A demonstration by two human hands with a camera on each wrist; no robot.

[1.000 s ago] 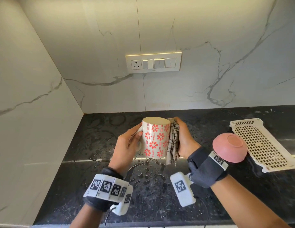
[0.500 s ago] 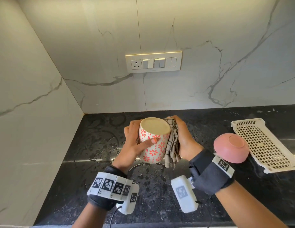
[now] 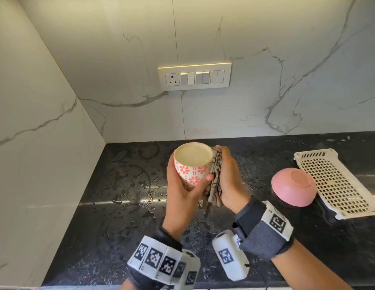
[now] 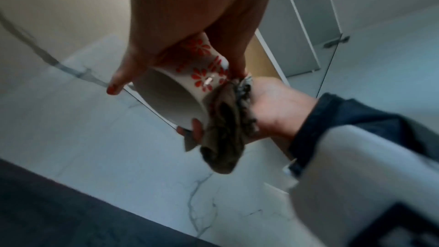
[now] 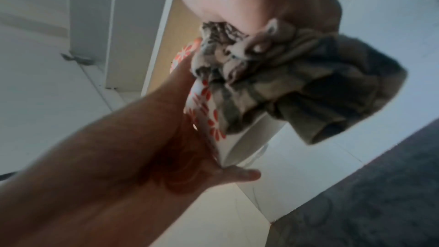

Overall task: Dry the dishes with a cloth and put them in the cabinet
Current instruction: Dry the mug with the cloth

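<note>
A white mug with red flowers [image 3: 191, 170] is held above the black counter, upside down, its cream base facing me. My left hand [image 3: 182, 193] grips it from below, thumb across its front. My right hand [image 3: 228, 181] presses a bunched grey checked cloth [image 3: 215, 181] against the mug's right side. The left wrist view shows the mug [image 4: 202, 74], its open mouth pointing down, and the cloth [image 4: 225, 132] hanging below the right palm. In the right wrist view the cloth [image 5: 285, 85] covers part of the mug [image 5: 213, 119].
A pink bowl [image 3: 293, 189] lies upside down on the wet black counter [image 3: 123, 206] to the right, beside a white perforated tray [image 3: 337, 185]. A switch panel [image 3: 195, 77] sits on the marble back wall. The left wall closes the corner.
The left hand has turned the mug and tipped it, so its base faces me more, and shifted its grip underneath. The right hand stays on the cloth at the mug's side.
</note>
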